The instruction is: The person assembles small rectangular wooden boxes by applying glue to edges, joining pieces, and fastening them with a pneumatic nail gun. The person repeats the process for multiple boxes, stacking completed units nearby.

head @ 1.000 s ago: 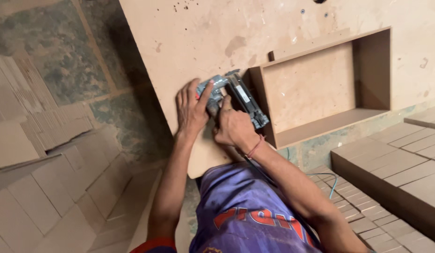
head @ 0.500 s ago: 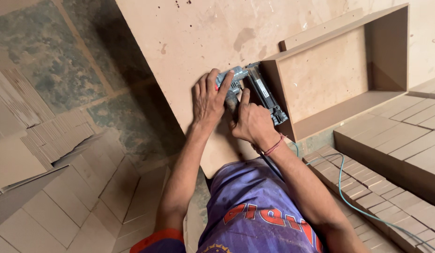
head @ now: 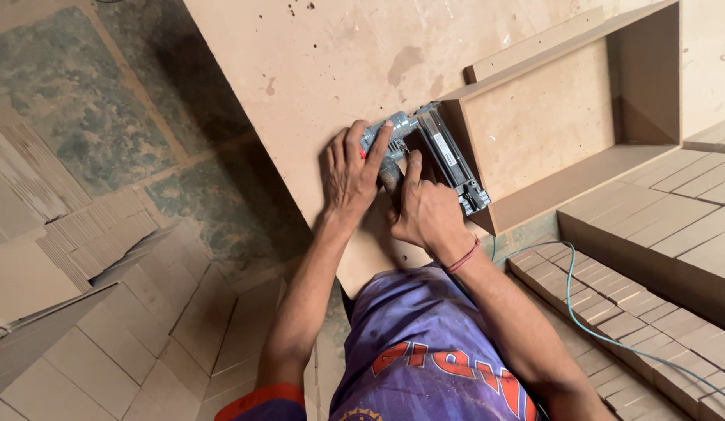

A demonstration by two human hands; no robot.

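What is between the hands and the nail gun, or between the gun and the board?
Nothing visible. The left hand and right hand both grip the grey nail gun, which sits directly on the brown board beside the open box frame.

Both hands are covering the nail gun's (head: 428,148) handle, hiding the trigger. The teal hose (head: 604,331) is running off the right edge, and the brown board (head: 339,70) is getting cut off at the top edge.

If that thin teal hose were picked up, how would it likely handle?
The hose would probably be floppy, since it lies in loose curves over the stacked boards. It looks thin, so likely light, and may drag against the board edges.
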